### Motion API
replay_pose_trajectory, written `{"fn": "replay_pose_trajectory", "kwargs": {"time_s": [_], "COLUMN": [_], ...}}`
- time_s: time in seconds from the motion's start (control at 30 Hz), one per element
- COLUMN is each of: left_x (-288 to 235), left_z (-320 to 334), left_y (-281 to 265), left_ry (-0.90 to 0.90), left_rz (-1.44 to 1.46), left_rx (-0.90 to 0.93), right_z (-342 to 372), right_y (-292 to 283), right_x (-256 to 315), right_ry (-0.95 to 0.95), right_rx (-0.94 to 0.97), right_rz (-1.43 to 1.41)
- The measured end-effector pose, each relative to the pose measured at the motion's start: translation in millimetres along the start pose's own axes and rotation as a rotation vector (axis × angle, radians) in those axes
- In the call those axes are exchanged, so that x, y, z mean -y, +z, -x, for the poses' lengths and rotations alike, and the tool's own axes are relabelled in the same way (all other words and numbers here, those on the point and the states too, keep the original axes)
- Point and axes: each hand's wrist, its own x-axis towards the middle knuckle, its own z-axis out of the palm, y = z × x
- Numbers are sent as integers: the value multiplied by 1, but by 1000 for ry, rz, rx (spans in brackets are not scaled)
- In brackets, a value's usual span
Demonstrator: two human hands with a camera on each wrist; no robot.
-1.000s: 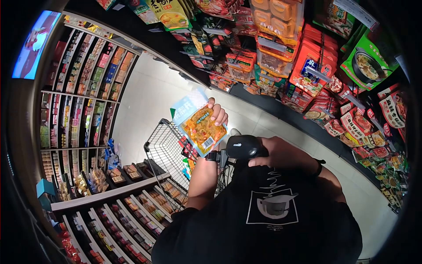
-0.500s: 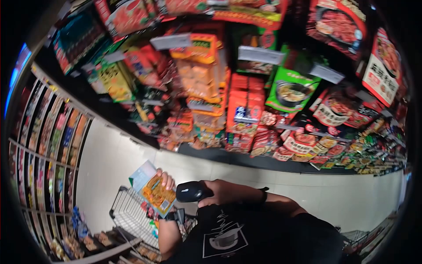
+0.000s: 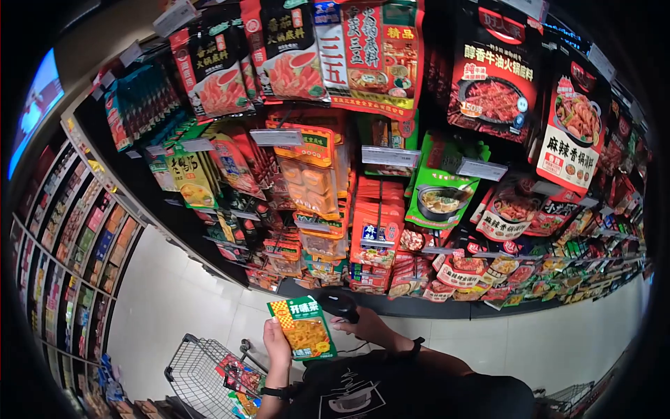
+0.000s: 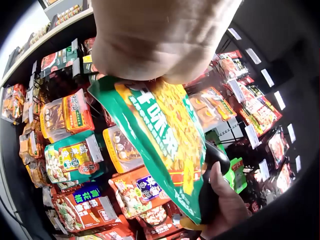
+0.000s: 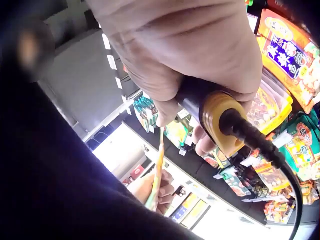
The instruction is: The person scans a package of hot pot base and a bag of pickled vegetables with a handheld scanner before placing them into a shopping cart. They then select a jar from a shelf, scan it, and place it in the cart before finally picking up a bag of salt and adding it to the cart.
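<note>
1. The right grip [image 3: 358,324] clenches a black, rounded handheld scanner [image 3: 337,305] with yellow trim; a black cord [image 5: 262,147] runs from its handle end.
2. The left grip [image 3: 276,339] grasps the left edge of a flat green-and-yellow plastic food packet [image 3: 305,330], held up just beside the scanner; whether they touch, I cannot tell.
3. A second ago the packet's barcoded back faced the head camera; now its green printed front does.
4. A dark wire shopping cart [image 3: 199,380] stands below, with red packets [image 3: 241,373] and a green-and-yellow one inside.
5. Pale tiled floor [image 3: 153,300] spreads beneath.
6. Beyond, a black display rack [image 3: 164,216] carries hanging red, orange and green pouches behind white price tags.
7. Along the left run curved shelves of small packaged goods [image 3: 70,251], under a lit blue screen [image 3: 38,105].
</note>
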Motion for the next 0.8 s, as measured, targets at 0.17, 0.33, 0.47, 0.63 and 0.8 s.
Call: {"fn": "replay_pose_trajectory", "kwargs": {"time_s": [0.17,0.33,0.47,0.63,0.8], "left_x": [13,15,12,9,5], "left_z": [8,19,24,32,39], "left_y": [18,26,26,24,15], "left_ry": [44,84,119,170,106], "left_rz": [92,42,51,32,90], "left_rx": [-21,-122,-150,-117,-24], "right_z": [4,10,12,-2,-8], "right_y": [1,-3,-2,1,5], "right_x": [-7,-17,-28,-47,-40], "right_ry": [112,131,64,-4,-80], "right_rx": [-38,4,34,-2,-171], "right_rz": [-206,-115,-71,-34,-167]}}
